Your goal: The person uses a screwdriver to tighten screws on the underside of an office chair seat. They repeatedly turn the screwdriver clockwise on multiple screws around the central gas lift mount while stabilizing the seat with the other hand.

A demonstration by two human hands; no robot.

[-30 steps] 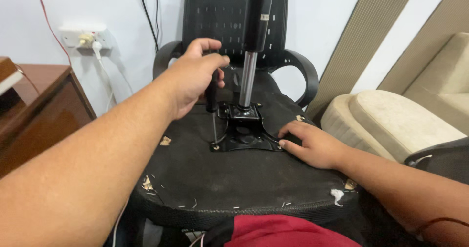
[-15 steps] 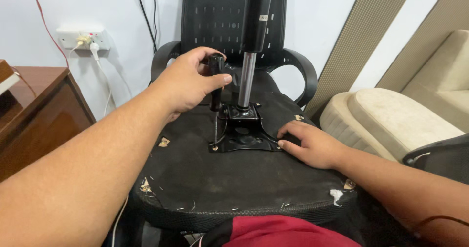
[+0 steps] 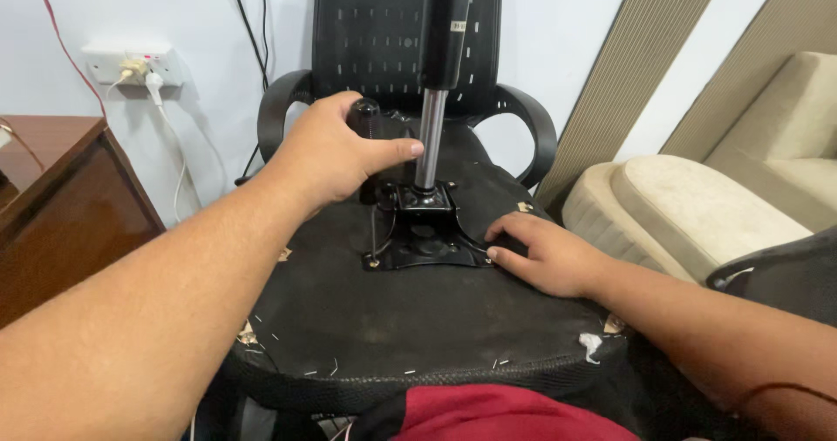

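Observation:
An office chair seat (image 3: 349, 319) lies upside down before me, its black fabric underside stapled along the edge. A black metal mounting plate (image 3: 427, 236) is fixed at its middle, with a gas-lift column (image 3: 433, 101) rising from it. My left hand (image 3: 336, 149) is closed around the black handle of an upright tool (image 3: 364, 114) standing just left of the column. My right hand (image 3: 549, 254) rests flat on the seat, fingertips touching the plate's right edge.
The chair's backrest (image 3: 375, 31) and curved armrests (image 3: 532, 127) stand behind the seat. A brown wooden desk (image 3: 61, 197) is at the left, under a wall socket (image 3: 131, 62) with plugs. A beige sofa (image 3: 697, 206) is at the right.
My left hand, still gripping the tool's handle, has shifted slightly and turned a little. My right hand has stayed on the seat beside the plate.

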